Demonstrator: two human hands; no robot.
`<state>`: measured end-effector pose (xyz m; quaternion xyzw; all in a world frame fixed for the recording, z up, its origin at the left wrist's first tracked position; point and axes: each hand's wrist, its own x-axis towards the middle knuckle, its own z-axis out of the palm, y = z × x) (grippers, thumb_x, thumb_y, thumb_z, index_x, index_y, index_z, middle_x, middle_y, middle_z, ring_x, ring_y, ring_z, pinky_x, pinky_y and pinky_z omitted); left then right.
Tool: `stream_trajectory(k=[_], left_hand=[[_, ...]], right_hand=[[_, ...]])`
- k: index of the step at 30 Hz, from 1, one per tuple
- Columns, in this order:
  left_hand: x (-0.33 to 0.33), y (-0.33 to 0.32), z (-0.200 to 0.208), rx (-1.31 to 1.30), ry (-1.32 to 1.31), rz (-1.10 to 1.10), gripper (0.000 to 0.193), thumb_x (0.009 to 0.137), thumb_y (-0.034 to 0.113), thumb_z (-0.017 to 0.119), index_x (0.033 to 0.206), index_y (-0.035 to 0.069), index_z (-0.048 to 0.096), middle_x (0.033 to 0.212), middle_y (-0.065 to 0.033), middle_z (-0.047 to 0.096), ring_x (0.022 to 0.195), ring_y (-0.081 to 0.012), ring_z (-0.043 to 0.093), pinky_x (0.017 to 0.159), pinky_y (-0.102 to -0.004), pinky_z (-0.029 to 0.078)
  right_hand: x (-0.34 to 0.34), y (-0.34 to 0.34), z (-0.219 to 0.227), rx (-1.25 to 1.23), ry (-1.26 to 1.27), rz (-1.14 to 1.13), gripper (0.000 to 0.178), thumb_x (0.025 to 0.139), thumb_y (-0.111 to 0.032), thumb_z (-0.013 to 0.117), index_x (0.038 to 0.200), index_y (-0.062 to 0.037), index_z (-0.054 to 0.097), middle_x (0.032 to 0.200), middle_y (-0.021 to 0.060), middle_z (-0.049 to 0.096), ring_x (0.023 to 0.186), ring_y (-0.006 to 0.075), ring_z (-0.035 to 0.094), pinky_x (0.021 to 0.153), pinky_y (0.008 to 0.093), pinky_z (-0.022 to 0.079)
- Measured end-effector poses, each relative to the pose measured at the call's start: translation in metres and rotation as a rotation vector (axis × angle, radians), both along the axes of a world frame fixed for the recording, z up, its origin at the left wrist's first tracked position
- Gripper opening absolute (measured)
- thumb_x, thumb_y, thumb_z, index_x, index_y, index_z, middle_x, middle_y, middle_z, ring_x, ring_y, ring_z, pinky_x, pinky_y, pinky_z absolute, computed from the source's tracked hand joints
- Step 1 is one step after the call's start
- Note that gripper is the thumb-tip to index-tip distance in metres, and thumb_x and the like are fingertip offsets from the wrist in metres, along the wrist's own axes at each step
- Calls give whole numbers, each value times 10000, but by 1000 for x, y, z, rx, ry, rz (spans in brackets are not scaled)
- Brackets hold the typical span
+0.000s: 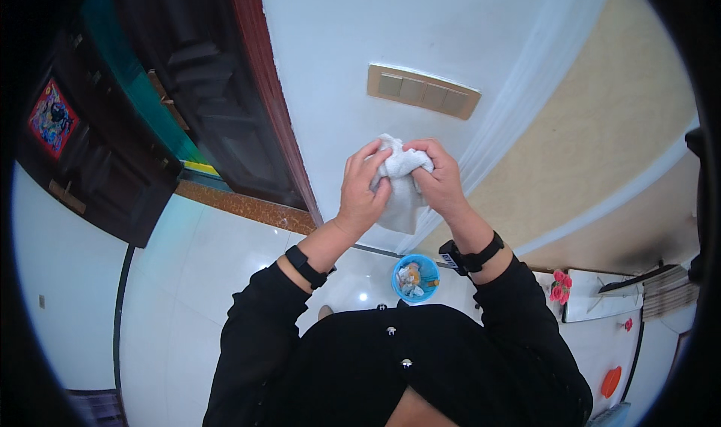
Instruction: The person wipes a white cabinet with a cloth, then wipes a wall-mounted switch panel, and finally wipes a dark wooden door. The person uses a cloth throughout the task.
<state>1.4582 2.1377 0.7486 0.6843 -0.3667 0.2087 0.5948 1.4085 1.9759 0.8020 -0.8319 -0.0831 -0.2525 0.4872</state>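
Observation:
A white cloth (401, 205) hangs bunched between my two hands, its lower part dangling below my fingers. My left hand (363, 184) pinches its left side with curled fingers. On the other side my right hand (441, 178) grips the bunched top, thumb pressed into the folds. Just beyond the hands, a gold-framed switch panel (423, 90) with several wide rockers is fixed to the white wall. Another tan edge, mostly covered by my right hand and the cloth, shows below that panel.
Below my hands, a blue bin (415, 278) with rubbish stands on the glossy tiled floor (180, 277). Dark doors (218, 89) stand at the left, one ajar, above a brown stone threshold (240, 208). Pink flowers (560, 286) are by a white table at the right.

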Motion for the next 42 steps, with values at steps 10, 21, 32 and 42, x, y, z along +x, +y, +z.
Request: stream_trajectory(k=[10,21,32,42], left_hand=[[15,83,-7,56,104,112,477,849,-70,545,1308,58,581,1281,-212,578,1185,-375,578,1011,-396,464],[59,190,1,-25,162,87,367,846,-30,611,1207,28,651,1172,-152,636,1095,-314,630,958,-367,495],[65,314,-30,235,289,58,832,772,212,817,1482,94,400,1404,-172,482,1291,-376,494,1072,-434,432],[81,383,-60,298,388,133,731,729,26,811,1399,98,527,1343,-165,559,1223,-348,562,1051,-406,452]], right_hand=[[44,72,-17,1,135,124,390,772,7,601,1158,-37,633,1145,142,630,1055,262,625,929,331,485],[85,180,-17,-126,-46,191,414,711,4,786,1098,-68,656,1088,118,649,1019,304,646,874,358,523],[116,269,-51,5,302,223,378,754,-42,785,1108,-59,654,1057,85,660,957,219,655,843,331,518],[142,317,-75,4,511,416,389,801,-103,793,1157,-61,640,1053,53,681,984,132,637,858,306,519]])
